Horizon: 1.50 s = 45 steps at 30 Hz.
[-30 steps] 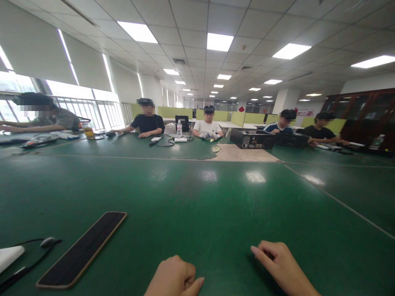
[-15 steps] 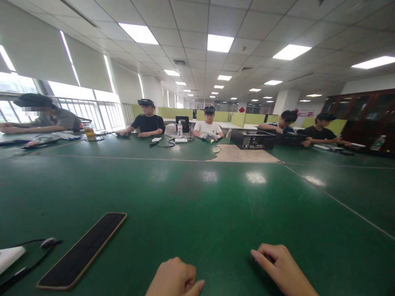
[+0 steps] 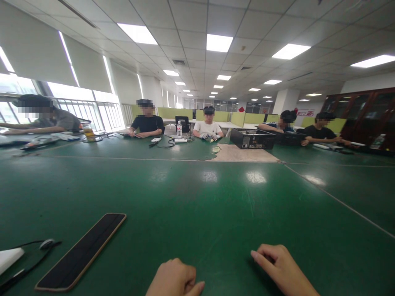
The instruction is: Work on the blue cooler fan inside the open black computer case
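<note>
My left hand (image 3: 174, 278) rests on the green table (image 3: 197, 205) at the bottom edge of the view, its fingers curled in with nothing in them. My right hand (image 3: 280, 267) lies a little to the right, fingers loosely curled and the forefinger pointing left, holding nothing. A long black pad with a tan edge (image 3: 82, 250) lies on the table to the left of my left hand, apart from it.
A black cable with a small grey puck (image 3: 46, 244) and a white object (image 3: 9, 259) sit at the lower left. Several people sit along the far side. A black computer case (image 3: 252, 139), a water bottle (image 3: 179, 128) and a worn patch (image 3: 240, 153) are there too.
</note>
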Each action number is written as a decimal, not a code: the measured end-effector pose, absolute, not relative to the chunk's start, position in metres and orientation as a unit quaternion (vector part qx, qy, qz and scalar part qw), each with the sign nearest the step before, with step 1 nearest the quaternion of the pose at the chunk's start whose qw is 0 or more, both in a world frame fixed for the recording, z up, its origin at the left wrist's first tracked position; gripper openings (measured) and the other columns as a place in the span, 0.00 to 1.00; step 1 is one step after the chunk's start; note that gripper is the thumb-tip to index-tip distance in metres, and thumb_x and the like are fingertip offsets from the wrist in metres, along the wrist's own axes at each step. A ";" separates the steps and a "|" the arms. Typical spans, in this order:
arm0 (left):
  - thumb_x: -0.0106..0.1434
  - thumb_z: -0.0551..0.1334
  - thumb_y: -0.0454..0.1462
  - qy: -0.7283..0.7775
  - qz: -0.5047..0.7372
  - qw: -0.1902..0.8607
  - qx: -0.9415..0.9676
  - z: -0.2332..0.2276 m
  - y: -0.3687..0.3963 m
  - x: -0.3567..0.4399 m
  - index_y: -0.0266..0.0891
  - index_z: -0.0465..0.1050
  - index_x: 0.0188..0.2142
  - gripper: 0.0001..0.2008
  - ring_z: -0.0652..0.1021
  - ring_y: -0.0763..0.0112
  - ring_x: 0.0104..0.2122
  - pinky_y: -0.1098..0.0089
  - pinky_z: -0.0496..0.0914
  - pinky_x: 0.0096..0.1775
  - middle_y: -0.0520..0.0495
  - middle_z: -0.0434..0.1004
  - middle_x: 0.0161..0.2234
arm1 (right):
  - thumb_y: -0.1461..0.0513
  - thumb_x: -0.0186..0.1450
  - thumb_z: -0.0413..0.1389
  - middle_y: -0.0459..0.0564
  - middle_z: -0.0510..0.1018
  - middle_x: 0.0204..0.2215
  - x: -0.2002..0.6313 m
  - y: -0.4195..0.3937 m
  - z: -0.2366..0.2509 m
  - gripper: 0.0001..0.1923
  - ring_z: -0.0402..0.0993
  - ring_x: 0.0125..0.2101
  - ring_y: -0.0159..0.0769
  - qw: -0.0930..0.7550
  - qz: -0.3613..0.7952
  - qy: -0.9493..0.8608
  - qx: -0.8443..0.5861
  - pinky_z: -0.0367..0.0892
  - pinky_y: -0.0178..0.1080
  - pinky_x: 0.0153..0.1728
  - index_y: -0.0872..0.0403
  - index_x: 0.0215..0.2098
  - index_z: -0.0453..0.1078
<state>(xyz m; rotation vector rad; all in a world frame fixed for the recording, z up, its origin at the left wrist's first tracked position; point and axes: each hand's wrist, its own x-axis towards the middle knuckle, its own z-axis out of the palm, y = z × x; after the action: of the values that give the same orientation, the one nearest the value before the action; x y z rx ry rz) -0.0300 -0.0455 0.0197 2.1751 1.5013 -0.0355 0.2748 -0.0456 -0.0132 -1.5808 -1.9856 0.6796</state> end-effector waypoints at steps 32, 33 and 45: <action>0.59 0.54 0.49 0.545 -0.020 0.254 0.799 0.017 -0.044 -0.030 0.40 0.63 0.21 0.18 0.69 0.69 0.29 0.68 0.56 0.33 0.51 0.70 0.24 | 0.45 0.67 0.45 0.44 0.66 0.20 0.273 -0.048 -0.012 0.27 0.61 0.23 0.31 0.250 0.255 -0.736 -0.575 0.56 0.34 0.27 0.55 0.23 0.69; 0.59 0.54 0.49 0.545 -0.020 0.253 0.799 0.017 -0.044 -0.030 0.40 0.63 0.21 0.18 0.69 0.69 0.29 0.68 0.56 0.33 0.51 0.70 0.24 | 0.45 0.67 0.45 0.44 0.67 0.20 0.273 -0.048 -0.012 0.27 0.61 0.23 0.31 0.250 0.255 -0.736 -0.575 0.56 0.34 0.27 0.55 0.23 0.69; 0.57 0.55 0.47 0.550 -0.022 0.243 0.799 0.018 -0.043 -0.028 0.40 0.63 0.21 0.16 0.69 0.69 0.29 0.69 0.56 0.33 0.51 0.69 0.23 | 0.45 0.67 0.45 0.44 0.67 0.20 0.273 -0.048 -0.014 0.27 0.60 0.23 0.30 0.247 0.261 -0.739 -0.570 0.55 0.34 0.27 0.56 0.24 0.70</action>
<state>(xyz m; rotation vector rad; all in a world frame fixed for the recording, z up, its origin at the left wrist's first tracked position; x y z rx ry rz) -0.0283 -0.0432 0.0179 2.1830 1.5039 -0.0608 0.2731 -0.0476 -0.0141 -1.5554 -2.0148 0.7128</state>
